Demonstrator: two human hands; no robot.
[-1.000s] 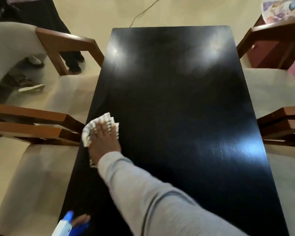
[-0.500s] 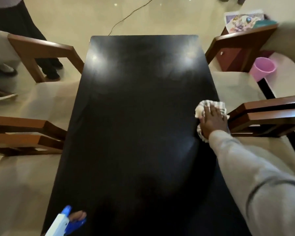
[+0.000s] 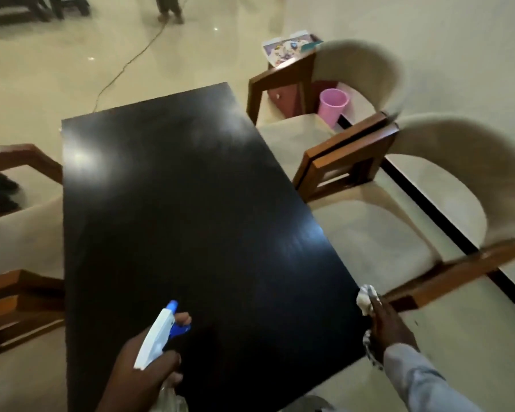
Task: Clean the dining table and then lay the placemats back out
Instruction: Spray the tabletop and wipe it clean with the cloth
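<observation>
A long black dining table (image 3: 191, 203) runs away from me, its glossy top bare. My left hand (image 3: 143, 373) holds a spray bottle (image 3: 158, 337) with a white head and blue trigger over the table's near end, one finger on the trigger. My right hand (image 3: 390, 328) grips a pale checked cloth (image 3: 367, 300) at the table's near right edge. A stack of patterned placemats (image 3: 289, 47) lies on a small red-brown side table behind the far right chair.
Two cream chairs with wooden arms (image 3: 348, 156) stand along the right side, and two more (image 3: 21, 281) on the left. A pink bucket (image 3: 333, 106) sits on the floor behind the far right chair. A cable (image 3: 125, 63) crosses the floor, and a person's feet (image 3: 168, 13) stand far off.
My right hand swept the cloth from the table's left edge to the right edge, then back toward me to the near right edge. My left hand raised the spray bottle. My view swung right.
</observation>
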